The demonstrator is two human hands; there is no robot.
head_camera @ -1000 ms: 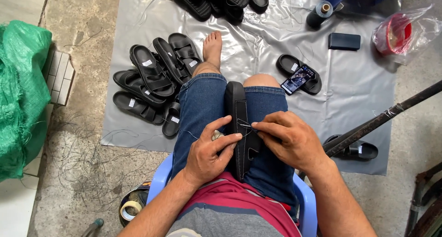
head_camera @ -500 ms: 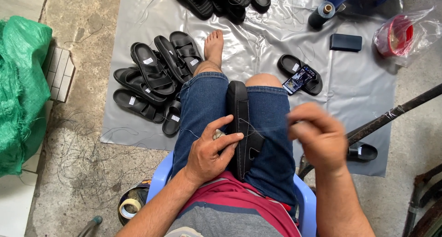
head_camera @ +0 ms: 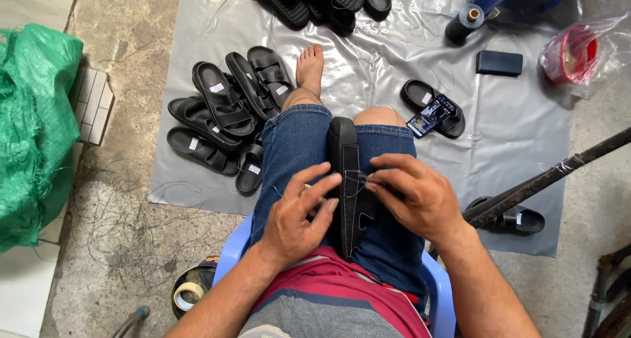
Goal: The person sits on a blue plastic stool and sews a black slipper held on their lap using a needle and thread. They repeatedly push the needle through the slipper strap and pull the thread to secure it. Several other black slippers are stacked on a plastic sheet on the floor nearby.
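Both hands meet again on the sandal (head_camera: 348,180), which stands on edge between the knees on the person's lap. Half a second ago the right hand (head_camera: 420,197) was drawn out to the right of the sandal, seemingly pulling thread; now it has come back, its fingers pinched together on what looks like a needle or thread end at the sandal's stitched edge, too thin to tell which. Left of the sandal, the left hand (head_camera: 296,216) stays pressed against its side, fingers spread and steadying it rather than clamped. That return suggests one stitch is drawn tight and another is being started. Beyond the sandal, on the grey sheet (head_camera: 526,134), a heap of sandals (head_camera: 227,114) lies to its far left, and a phone (head_camera: 430,114) rests on another sandal to its far right.
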